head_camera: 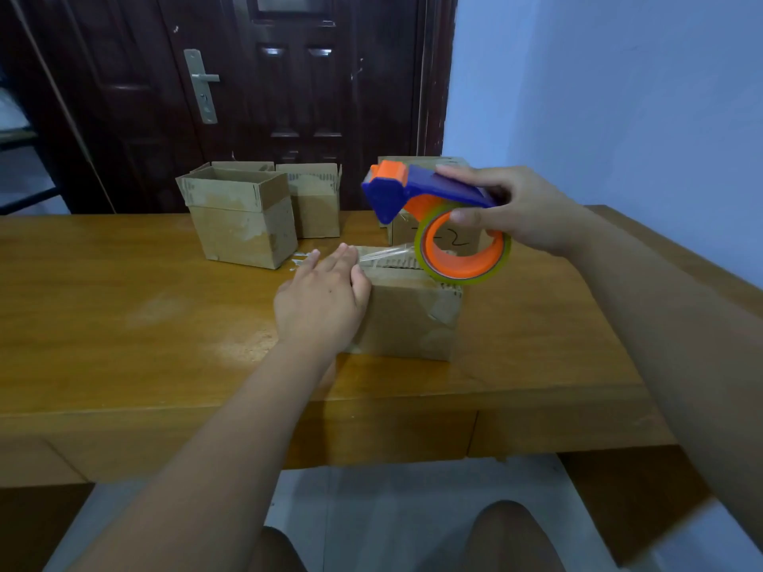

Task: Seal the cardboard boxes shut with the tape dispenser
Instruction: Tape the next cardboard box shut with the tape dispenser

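Centre of frame: the nearest box sits on the wooden table, flaps down.

The left hand lies at the box's upper left edge. Its fingers are straight and close together, flat against the cardboard and the end of a clear tape strip; it grasps nothing.

The right hand is raised above the box at right of centre. Its fingers curl over the blue handle of the tape dispenser, and the thumb sits on the tape roll. The dispenser is in the air, clear of the cardboard, with its orange-tipped head pointing to the left of frame. The strip runs taut from the roll down to the left hand.

Upper centre: an open box stands with flaps upright, and a second box is just behind it. A marked box is partly hidden behind the dispenser, with a handwritten "2" on its face.

Background: a dark door at upper left.
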A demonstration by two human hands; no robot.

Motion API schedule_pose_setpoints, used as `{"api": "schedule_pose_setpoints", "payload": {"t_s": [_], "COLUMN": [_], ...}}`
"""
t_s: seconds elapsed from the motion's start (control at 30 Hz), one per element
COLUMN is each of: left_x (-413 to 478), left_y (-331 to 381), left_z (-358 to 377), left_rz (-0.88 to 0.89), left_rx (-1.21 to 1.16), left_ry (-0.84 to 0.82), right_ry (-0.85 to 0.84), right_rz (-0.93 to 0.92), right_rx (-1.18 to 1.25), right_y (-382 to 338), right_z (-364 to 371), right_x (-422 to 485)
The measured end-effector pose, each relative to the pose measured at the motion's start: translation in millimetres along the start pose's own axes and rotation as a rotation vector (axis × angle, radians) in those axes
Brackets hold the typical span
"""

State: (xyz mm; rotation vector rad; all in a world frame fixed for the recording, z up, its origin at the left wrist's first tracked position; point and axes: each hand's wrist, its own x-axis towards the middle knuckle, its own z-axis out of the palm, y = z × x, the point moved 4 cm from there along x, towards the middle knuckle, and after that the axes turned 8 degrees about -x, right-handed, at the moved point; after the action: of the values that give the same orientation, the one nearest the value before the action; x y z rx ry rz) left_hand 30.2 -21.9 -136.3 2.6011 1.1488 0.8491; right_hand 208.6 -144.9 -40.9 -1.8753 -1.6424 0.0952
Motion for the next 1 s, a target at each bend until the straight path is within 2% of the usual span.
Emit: {"api": "schedule_pose_setpoints", "payload": {"t_s": [0.2,0.4,0.6,0.7,0.87,1.0], "left_x": [-1.9,-2.4,-2.4,-3.1,-2.1,-3.1], "left_y": [2.7,2.5,4.7,3.7,3.4,3.6], "left_z": [-2.4,-0.9,-2.0,-0.8,-1.0,-0.2], "left_rz": [-0.003,-0.009,0.001,-0.003,-0.002,-0.005], "left_rx": [-0.009,-0.035,-0.02,-0.024,-0.035,-0.045], "left_ry": [-0.004,0.0,0.026,0.023,0.034,0.043], "right_ry": [-0.023,0.112,0.06,0.108,0.078,0.149], "right_rz": [0.058,0.072,0.071,0.073,0.086,0.1], "right_rx": [-0.054,0.197,0.035,0.096,0.101,0.197], "right_y": [15.4,28.8,35.5,40.5,43.8,50.7], "right_z": [-13.2,-3.2,-2.0,1.7,11.0,21.4], "right_x": [-15.4,-35.4,-40.6,-47.9,-56.5,-66.3]}}
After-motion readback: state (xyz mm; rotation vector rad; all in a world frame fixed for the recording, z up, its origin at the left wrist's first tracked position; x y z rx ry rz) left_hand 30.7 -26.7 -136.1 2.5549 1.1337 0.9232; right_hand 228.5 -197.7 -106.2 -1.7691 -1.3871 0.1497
